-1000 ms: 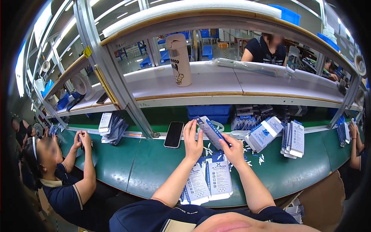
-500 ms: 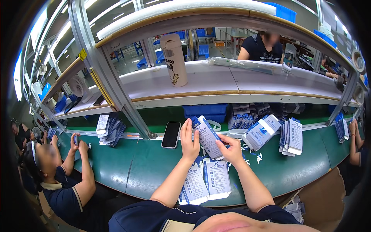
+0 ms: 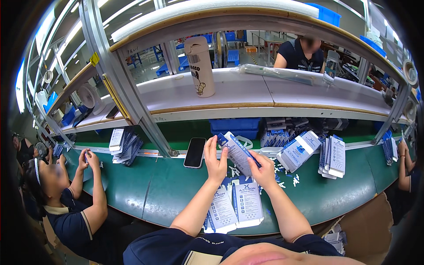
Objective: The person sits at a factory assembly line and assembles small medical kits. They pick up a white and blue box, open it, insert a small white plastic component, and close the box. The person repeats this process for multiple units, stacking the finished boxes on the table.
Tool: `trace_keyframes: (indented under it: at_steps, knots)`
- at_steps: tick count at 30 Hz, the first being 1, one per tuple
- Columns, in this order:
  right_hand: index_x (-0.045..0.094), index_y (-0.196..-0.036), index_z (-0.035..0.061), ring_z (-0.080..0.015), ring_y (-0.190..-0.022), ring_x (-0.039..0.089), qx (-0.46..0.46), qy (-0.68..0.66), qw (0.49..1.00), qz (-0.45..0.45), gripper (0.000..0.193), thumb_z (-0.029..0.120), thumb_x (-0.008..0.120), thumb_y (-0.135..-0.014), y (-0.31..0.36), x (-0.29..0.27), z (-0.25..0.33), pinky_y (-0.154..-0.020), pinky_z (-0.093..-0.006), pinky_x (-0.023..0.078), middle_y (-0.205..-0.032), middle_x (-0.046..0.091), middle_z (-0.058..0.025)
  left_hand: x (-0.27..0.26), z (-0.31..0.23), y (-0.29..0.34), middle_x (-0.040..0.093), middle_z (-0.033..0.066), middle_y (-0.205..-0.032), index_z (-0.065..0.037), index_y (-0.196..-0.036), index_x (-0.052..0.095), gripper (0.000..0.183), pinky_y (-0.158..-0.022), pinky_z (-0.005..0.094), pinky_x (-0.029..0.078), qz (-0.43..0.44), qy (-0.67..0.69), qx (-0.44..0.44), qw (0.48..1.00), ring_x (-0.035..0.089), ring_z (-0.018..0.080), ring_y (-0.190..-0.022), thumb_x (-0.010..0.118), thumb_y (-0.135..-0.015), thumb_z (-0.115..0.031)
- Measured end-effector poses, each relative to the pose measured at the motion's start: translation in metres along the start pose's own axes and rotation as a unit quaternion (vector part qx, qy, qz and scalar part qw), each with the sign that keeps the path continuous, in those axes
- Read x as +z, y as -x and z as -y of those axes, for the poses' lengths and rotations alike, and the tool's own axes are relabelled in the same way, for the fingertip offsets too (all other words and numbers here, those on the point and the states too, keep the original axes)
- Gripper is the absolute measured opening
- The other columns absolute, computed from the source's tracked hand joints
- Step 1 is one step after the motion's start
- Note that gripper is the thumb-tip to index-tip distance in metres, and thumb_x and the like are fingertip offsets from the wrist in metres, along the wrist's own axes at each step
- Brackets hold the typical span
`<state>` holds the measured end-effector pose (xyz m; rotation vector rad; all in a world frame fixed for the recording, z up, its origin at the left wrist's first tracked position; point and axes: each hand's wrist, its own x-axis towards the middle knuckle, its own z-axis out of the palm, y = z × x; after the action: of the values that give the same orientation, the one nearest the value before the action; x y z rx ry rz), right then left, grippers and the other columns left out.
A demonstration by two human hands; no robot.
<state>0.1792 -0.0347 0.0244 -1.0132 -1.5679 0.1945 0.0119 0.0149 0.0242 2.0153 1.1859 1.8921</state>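
Between my two hands, tilted above the green table, is a small blue-and-white cardboard box (image 3: 238, 154). My left hand (image 3: 215, 165) holds its left edge, fingers upright and thumb against the side. With the thumb on its blue edge, my right hand (image 3: 263, 171) grips the lower right side. My fingertips behind the box are hidden. Below my hands, two flattened cartons (image 3: 248, 204) of the same print lie side by side at the table's near edge, over others partly covered. Small white pieces (image 3: 296, 179) are scattered right of my right hand.
A black-screened phone (image 3: 194, 153) lies left of my hands. Cartons stand stacked at the left (image 3: 126, 145) and right (image 3: 333, 155); a larger carton (image 3: 299, 151) leans nearby. Above runs a shelf (image 3: 238, 100) bearing a cream tumbler (image 3: 199, 66). Co-workers sit left, right and opposite.
The box has turned in my hands, so its printed face looks narrower and its blue side shows more. My right thumb has shifted onto that edge. The co-worker at left has raised their hands together.
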Motion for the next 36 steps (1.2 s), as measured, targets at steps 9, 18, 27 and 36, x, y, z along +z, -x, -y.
trace_keyframes:
  at_steps: [9, 18, 27, 36]
  knots:
    - [0.062, -0.105, -0.0001, -0.0164, -0.072, 0.06, 0.032, -0.039, 0.999, -0.002, 0.019, 0.009, 0.057, -0.089, -0.002, 0.003, 0.001, -0.064, -0.0265, 0.046, -0.085, 0.063, -0.0106, -0.01, -0.004, -0.014, 0.048, 0.0097, -0.113, -0.001, -0.123, 0.052, 0.039, -0.085, 0.0292, 0.041, -0.058, 0.039, 0.02, 0.997, 0.048, 0.0198, -0.1, 0.063, -0.085, -0.006]
    - [0.047, -0.116, 0.0019, -0.0081, -0.075, 0.059, 0.285, -0.288, 0.906, 0.119, 0.028, 0.011, 0.056, -0.091, 0.014, 0.017, -0.026, -0.065, -0.0222, 0.046, -0.089, 0.062, -0.0038, 0.002, 0.014, -0.006, 0.048, 0.0093, -0.116, 0.002, -0.132, 0.041, 0.056, -0.082, 0.0277, 0.049, 0.058, 0.199, -0.135, 0.969, 0.057, 0.0169, -0.101, 0.064, -0.082, 0.001]
    - [0.049, -0.124, 0.0033, -0.0182, -0.099, 0.057, 0.133, -0.057, 0.989, 0.015, 0.042, 0.009, 0.061, -0.084, 0.003, 0.008, -0.019, -0.075, -0.0283, 0.049, -0.124, 0.049, -0.0122, 0.012, 0.018, 0.006, 0.046, 0.0114, -0.122, 0.003, -0.13, 0.043, 0.057, -0.083, 0.0294, 0.052, 0.192, 0.248, -0.183, 0.932, 0.059, 0.02, -0.102, 0.068, -0.078, 0.001]
    - [0.06, -0.109, 0.0015, -0.0241, -0.103, 0.055, 0.13, -0.04, 0.99, 0.048, 0.029, 0.007, 0.063, -0.08, 0.007, 0.009, -0.017, -0.082, -0.0308, 0.047, -0.12, 0.052, -0.0124, 0.016, 0.019, 0.013, 0.049, 0.0113, -0.119, 0.001, -0.108, 0.05, 0.04, -0.072, 0.0291, 0.054, 0.266, 0.168, -0.193, 0.929, 0.063, 0.0189, -0.089, 0.072, -0.075, -0.003]
